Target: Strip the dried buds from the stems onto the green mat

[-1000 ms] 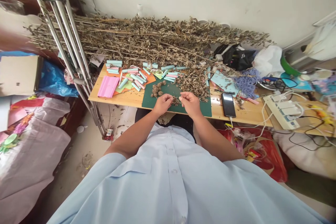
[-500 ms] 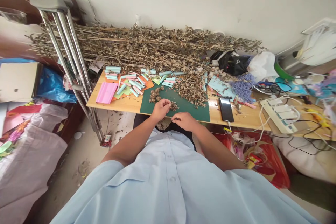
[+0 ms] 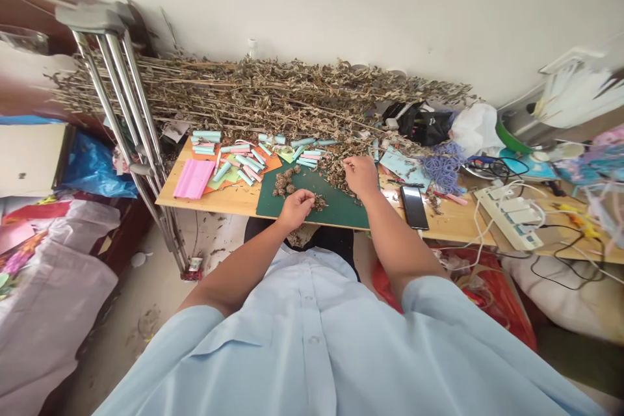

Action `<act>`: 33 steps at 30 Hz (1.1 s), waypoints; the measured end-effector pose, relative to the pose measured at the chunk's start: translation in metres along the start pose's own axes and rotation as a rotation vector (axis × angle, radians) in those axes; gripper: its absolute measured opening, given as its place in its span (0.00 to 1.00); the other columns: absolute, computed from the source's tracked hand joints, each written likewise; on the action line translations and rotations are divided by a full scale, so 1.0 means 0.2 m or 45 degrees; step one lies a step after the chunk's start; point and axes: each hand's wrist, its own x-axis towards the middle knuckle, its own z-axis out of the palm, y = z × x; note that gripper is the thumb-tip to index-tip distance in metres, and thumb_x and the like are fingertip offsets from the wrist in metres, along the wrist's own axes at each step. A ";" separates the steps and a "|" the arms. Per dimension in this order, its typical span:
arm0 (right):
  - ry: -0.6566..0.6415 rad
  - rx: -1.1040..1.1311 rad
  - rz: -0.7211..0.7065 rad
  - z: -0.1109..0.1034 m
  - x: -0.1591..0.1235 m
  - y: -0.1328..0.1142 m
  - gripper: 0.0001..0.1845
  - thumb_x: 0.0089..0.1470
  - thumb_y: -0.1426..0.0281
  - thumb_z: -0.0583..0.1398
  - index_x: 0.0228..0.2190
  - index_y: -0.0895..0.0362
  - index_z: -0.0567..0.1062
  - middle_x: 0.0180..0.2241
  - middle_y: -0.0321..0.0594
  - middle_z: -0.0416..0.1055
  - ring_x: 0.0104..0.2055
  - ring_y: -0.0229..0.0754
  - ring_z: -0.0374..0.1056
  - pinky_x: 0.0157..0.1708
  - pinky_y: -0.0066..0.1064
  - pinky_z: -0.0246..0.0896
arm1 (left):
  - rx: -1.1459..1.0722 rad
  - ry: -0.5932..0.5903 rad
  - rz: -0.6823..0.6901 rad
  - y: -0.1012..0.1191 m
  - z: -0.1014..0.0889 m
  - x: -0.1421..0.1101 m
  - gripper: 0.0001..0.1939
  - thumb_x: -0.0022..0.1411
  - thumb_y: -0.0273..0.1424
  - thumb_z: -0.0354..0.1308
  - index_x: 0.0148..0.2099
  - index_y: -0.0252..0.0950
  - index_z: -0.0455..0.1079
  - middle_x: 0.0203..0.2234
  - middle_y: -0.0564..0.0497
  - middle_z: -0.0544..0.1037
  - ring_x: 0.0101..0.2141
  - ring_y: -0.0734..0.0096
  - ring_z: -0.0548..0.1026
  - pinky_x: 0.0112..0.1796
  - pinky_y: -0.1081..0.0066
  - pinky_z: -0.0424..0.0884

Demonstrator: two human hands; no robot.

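Note:
On the dark green mat (image 3: 336,213) lie a heap of dried leaves (image 3: 336,172), several brown crumbly balls (image 3: 286,181) and a small leafy clump (image 3: 319,203). My left hand (image 3: 296,209) is closed in a pinch over the mat's front part, its fingertips right beside the small clump. What it pinches is too small to make out. My right hand (image 3: 361,177) reaches forward over the heap's right side. Its fingers are drawn together on dried leaves at the heap's upper edge.
Long dried plant stalks (image 3: 253,91) cover the table's back. Rolled blue and pink paper pieces (image 3: 248,162) and a pink sheet (image 3: 195,178) lie left. A phone (image 3: 414,207), purple yarn (image 3: 443,164) and a power strip (image 3: 507,214) with cables lie right. Metal crutches (image 3: 131,97) lean at the left.
My right hand has moved from the table's front edge forward and right onto the leaf heap. My left hand stays pinched beside the small clump. The view has shifted slightly.

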 end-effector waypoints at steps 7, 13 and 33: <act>-0.431 -0.362 0.125 0.09 0.21 0.04 0.17 0.60 0.67 0.57 0.48 0.50 0.79 0.49 0.48 0.76 0.60 0.61 0.59 0.57 0.56 0.49 | 0.054 0.033 -0.003 0.01 0.00 -0.01 0.08 0.58 0.33 0.61 0.37 0.34 0.68 0.21 0.56 0.69 0.17 0.81 0.63 0.20 0.76 0.58; -0.260 -0.314 0.152 0.08 0.21 0.05 0.13 0.58 0.69 0.57 0.39 0.50 0.82 0.42 0.44 0.79 0.53 0.56 0.65 0.56 0.51 0.50 | 0.045 0.033 0.000 0.01 0.00 0.00 0.08 0.57 0.32 0.62 0.36 0.34 0.68 0.21 0.57 0.69 0.17 0.81 0.63 0.20 0.76 0.58; -0.170 1.544 0.625 0.02 -0.22 -0.20 0.19 0.40 0.61 0.72 0.35 0.54 0.78 0.35 0.38 0.79 0.34 0.40 0.76 0.37 0.34 0.74 | -0.051 -0.014 0.001 0.02 -0.01 -0.01 0.14 0.60 0.38 0.61 0.42 0.32 0.71 0.23 0.55 0.72 0.17 0.82 0.63 0.19 0.77 0.57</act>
